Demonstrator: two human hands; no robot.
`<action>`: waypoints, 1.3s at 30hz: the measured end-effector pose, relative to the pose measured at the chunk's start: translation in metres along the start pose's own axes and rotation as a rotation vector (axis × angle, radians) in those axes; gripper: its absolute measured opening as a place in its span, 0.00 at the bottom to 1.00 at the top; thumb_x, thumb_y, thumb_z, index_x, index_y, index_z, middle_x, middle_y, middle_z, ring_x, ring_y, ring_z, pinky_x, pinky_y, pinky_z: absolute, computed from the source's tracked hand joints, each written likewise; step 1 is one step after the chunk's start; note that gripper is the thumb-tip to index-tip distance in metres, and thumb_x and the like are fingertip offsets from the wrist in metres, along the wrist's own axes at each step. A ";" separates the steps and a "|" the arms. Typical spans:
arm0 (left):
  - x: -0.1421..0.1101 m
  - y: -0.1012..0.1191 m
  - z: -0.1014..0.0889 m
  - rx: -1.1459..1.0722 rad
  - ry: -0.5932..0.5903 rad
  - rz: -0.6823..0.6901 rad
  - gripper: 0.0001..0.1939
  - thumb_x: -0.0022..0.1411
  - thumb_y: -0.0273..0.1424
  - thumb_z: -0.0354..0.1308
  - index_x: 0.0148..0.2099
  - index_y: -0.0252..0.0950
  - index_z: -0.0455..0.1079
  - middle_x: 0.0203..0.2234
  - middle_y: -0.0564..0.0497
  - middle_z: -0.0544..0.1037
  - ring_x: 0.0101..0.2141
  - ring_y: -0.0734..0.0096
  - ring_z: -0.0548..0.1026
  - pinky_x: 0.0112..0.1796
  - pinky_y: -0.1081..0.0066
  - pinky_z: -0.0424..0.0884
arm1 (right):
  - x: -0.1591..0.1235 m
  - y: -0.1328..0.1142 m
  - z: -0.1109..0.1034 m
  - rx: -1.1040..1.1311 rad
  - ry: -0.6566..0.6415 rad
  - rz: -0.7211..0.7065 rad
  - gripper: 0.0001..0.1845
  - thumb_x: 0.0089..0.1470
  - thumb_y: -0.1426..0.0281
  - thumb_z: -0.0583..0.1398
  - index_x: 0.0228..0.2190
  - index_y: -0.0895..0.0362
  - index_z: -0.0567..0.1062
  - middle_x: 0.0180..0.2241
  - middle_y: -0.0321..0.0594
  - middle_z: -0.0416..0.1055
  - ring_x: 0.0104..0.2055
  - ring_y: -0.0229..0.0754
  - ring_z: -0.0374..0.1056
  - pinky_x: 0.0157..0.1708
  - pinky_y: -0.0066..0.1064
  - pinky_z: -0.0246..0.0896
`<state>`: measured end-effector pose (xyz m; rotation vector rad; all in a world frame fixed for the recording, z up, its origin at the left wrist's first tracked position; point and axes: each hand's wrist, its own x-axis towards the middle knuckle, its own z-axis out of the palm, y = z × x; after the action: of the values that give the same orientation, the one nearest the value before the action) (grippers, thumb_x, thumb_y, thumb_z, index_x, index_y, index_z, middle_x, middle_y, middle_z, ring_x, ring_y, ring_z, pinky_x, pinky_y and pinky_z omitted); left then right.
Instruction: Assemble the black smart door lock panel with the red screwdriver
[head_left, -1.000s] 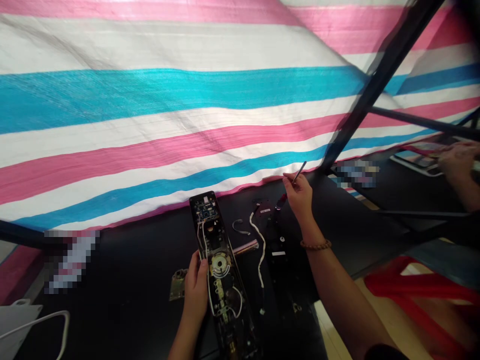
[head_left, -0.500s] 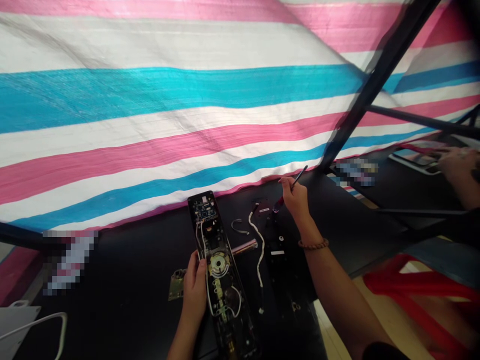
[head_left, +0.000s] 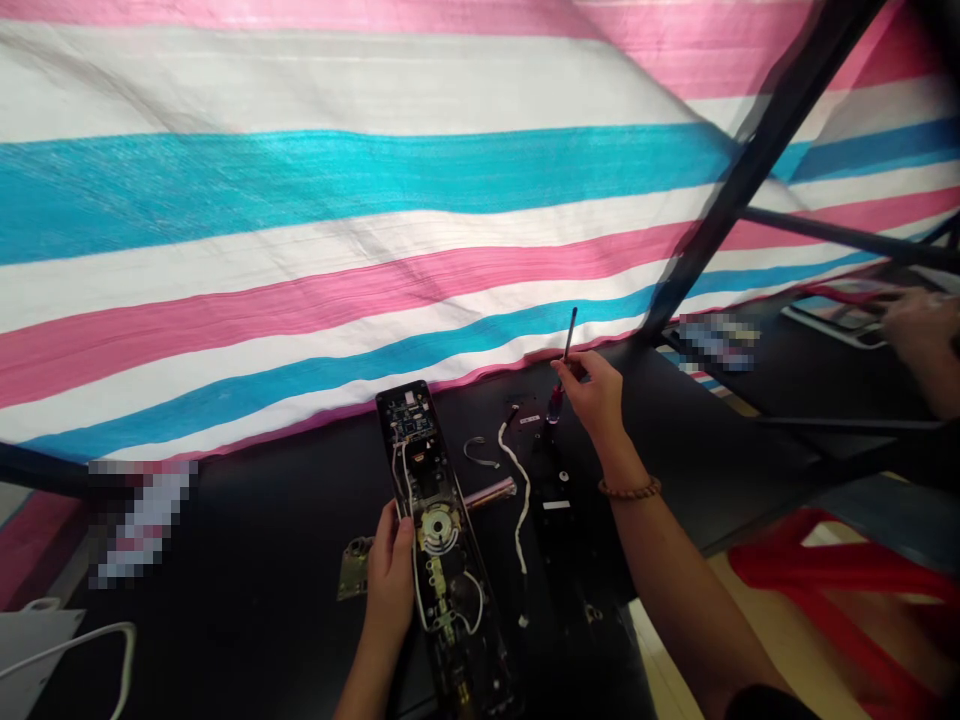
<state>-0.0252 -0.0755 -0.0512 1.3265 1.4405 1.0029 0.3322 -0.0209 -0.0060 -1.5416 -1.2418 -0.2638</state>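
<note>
A long black device housing (head_left: 480,560) lies open-faced on the table, showing a circuit board (head_left: 411,420), a round metal part (head_left: 439,527) and white wires. My left hand (head_left: 391,575) grips its left edge, fingers wrapped over the rim. Beside that hand is a small brassy metal plate (head_left: 354,570). To the right, my right hand (head_left: 596,395) pinches a screwdriver (head_left: 555,402) by its shaft. Its clear reddish handle points down and the dark tip stands up. Between the hands lie a white sleeved cable (head_left: 517,490), a short grey cable (head_left: 478,455) and a copper-coloured roll (head_left: 491,493).
A dark panel (head_left: 577,560) with a white label lies right of the cable. Striped sheeting (head_left: 337,180) hangs behind the black table (head_left: 247,570). A metal frame post (head_left: 739,210) rises at right. Beyond it, another person's hand (head_left: 919,325) is near a white-framed object. A red stool (head_left: 795,560) stands below.
The screwdriver has swung from leaning right to nearly upright in my right hand, which has turned slightly. My left hand and the housing stay in place.
</note>
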 end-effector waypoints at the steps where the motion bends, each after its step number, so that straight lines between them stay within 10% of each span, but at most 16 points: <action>1: 0.000 0.000 0.000 -0.003 0.002 -0.001 0.29 0.63 0.51 0.52 0.55 0.34 0.72 0.50 0.41 0.78 0.52 0.54 0.76 0.54 0.60 0.70 | 0.001 0.000 0.000 0.004 0.001 -0.020 0.14 0.60 0.58 0.60 0.32 0.56 0.76 0.28 0.39 0.73 0.29 0.42 0.68 0.34 0.34 0.65; 39: 0.000 -0.002 -0.001 0.007 0.024 0.000 0.30 0.64 0.50 0.51 0.58 0.33 0.70 0.52 0.40 0.77 0.54 0.53 0.74 0.56 0.57 0.68 | 0.000 0.002 0.004 0.174 0.157 0.088 0.17 0.65 0.63 0.54 0.48 0.56 0.76 0.36 0.45 0.78 0.38 0.46 0.75 0.42 0.41 0.71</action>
<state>-0.0263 -0.0753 -0.0529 1.3238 1.4626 1.0180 0.3318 -0.0179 -0.0086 -1.3944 -1.0432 -0.2101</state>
